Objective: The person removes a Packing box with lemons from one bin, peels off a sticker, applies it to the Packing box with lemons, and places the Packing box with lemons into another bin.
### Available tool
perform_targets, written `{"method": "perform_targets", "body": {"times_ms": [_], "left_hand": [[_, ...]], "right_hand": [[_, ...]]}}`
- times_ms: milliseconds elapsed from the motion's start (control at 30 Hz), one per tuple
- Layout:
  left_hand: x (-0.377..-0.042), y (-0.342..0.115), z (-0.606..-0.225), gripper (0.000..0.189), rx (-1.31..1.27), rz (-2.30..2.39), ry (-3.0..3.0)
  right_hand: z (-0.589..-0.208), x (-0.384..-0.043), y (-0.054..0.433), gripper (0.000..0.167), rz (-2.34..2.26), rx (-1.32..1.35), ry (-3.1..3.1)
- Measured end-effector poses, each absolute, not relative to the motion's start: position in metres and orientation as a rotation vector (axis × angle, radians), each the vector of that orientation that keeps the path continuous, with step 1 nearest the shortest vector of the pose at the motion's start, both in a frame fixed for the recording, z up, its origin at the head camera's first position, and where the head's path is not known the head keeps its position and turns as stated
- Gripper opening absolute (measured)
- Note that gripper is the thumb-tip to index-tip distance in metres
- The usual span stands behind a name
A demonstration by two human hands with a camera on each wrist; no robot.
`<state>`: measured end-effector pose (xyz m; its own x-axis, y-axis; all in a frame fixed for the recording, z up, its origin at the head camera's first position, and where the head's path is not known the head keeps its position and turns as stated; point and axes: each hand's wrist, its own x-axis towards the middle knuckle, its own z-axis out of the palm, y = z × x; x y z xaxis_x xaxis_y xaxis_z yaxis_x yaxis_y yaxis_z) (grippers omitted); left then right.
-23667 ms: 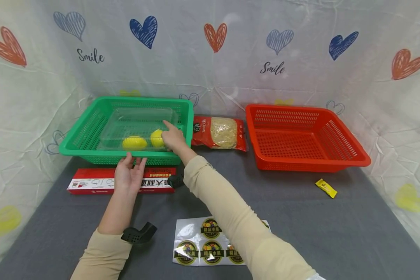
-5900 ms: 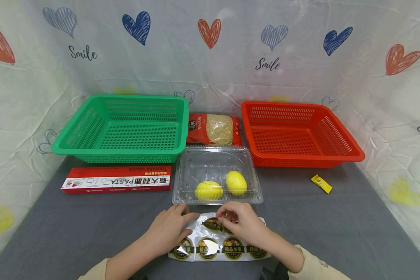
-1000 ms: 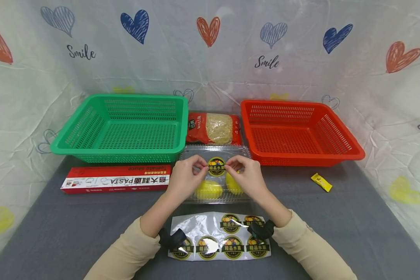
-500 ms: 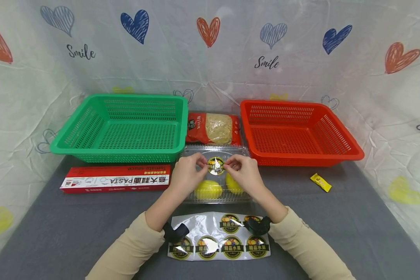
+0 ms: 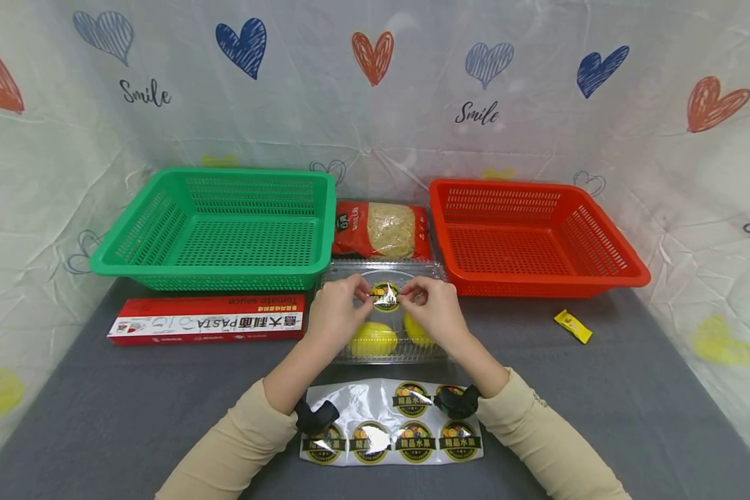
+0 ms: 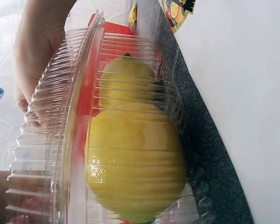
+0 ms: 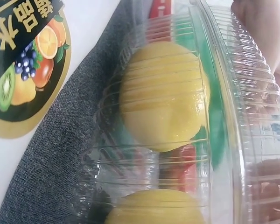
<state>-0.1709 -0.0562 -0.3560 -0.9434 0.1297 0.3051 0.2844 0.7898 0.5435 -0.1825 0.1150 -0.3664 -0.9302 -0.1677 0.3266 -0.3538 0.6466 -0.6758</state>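
Note:
A round black-and-gold fruit sticker (image 5: 385,297) is stretched flat between my two hands, over the lid of a clear plastic clamshell box (image 5: 390,360). My left hand (image 5: 332,314) pinches its left edge, while the right hand (image 5: 437,310) pinches the right edge. Whether the sticker touches the lid I cannot tell. Inside the closed box lie two yellow lemons, the left lemon (image 5: 373,339) in plain sight and the right lemon (image 5: 416,332) partly behind my right hand. The left wrist view shows a lemon (image 6: 135,158) close up through the ribbed wall; the fingertips are blurred there.
Nearer me lies a sticker sheet (image 5: 344,399) with several stickers. A green basket (image 5: 212,272) and a red basket (image 5: 544,283) flank a noodle bag (image 5: 384,229) behind the box. A pasta box (image 5: 206,330) lies left; a small yellow packet (image 5: 573,326) lies right.
The clamshell box went from the green basket to the table's middle. A sticker came off the sheet and is now over the lid. In the last second, the hands have barely moved.

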Motion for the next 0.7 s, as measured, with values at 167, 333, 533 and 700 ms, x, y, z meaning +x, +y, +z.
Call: {"method": "perform_targets", "body": {"times_ms": [167, 333, 533, 700], "left_hand": [[-0.1722, -0.0565, -0.3592, 0.007, -0.342, -0.849, -2.699], [-0.1729, -0.0571, -0.361, 0.009, -0.35, -0.839, -2.681], [-0.1728, -0.0567, -0.3622, 0.005, -0.355, -0.806, -2.69], [-0.1724, -0.0558, -0.3621, 0.006, -0.378, -0.746, -2.729]], "right_hand": [[-0.3661, -0.1829, 0.1145, 0.004, 1.153, 0.41, -2.65], [-0.3648, -0.1836, 0.1136, 0.004, 1.123, 0.416, -2.685], [-0.3639, -0.184, 0.1126, 0.001, 1.061, 0.408, -2.731], [-0.3624, -0.1836, 0.1098, 0.007, 0.94, 0.425, -2.785]]}}
